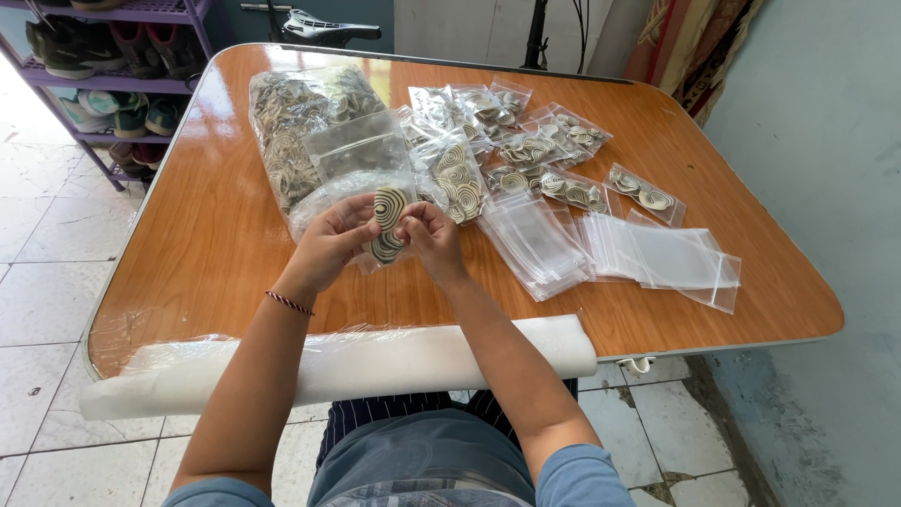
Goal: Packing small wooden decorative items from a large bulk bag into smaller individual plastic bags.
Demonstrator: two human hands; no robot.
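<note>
Both grips are closed on the same small thing: the left hand and the right hand pinch a little clear bag between thumbs and fingertips, and round flat discs with dark and cream rings show through it. The bag is held upright, just above the counter and near the person's chest, so the opening is at the top, I think to keep the discs from falling out. Both wrists are bent inward and the forearms come together like a narrow letter V; a thin red cord sits on the left wrist.

Behind the hands lies a big plastic sack full of the same discs, close enough to reach without stretching. To the right of it, small filled bags are spread over the middle of the counter, and nearer the right edge a pile of empty clear bags lies flat. A white roll wrapped in film rests along the near edge, under the forearms. On the floor to the left stands a purple shoe rack, well apart.
</note>
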